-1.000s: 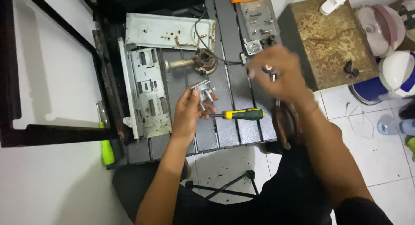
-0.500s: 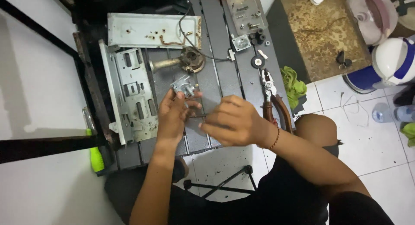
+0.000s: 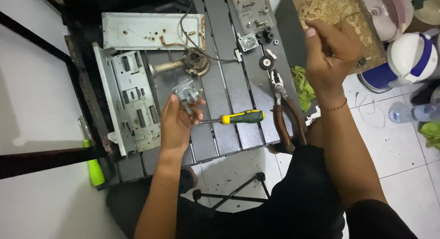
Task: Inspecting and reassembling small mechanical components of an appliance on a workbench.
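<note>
Left hand (image 3: pixel 176 124) grips a small grey metal valve body (image 3: pixel 185 92) above the bench (image 3: pixel 238 133) centre. Right hand (image 3: pixel 332 53), raised past the right edge, is curled closed; contents cannot be told. A yellow-green screwdriver (image 3: pixel 238 117) lies just beside the left hand, suggesting fastener work under way.

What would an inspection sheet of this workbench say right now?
Surface: dark slatted bench, crowded.
Job's things: small grey metal valve part.
Clutter: metal panels, yellow-green screwdriver, pliers, black knobs, burner.
Hands: left hand grips the valve part; right hand is raised over the bench edge, fingers curled, contents unclear.
Cables: thin wire by the burner.
Surroundings: white tiled floor, green cloth, white helmet.
</note>
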